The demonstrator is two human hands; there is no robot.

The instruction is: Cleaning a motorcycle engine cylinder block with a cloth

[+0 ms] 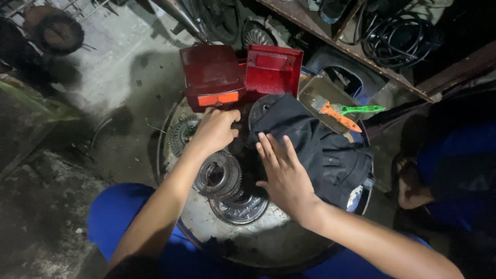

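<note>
My left hand [216, 130] is curled with its fingers closed, just below a red tail-light housing [213, 75]; what the fingers grip is hidden. My right hand [282, 173] lies flat, fingers spread, on a black cloth [320, 150] that covers a round dark part [264, 107]. Below my left hand sit a toothed clutch gear [218, 175] and a shiny round plate [243, 207], all on a round metal drum top [268, 240].
A red lens cover [274, 68] stands beside the housing. A metal tray [323, 93] holds a brush with an orange and green handle [347, 112]. Another gear [181, 135] lies left. Another person's foot [411, 181] is at right. Cables hang on a rusty shelf [398, 36].
</note>
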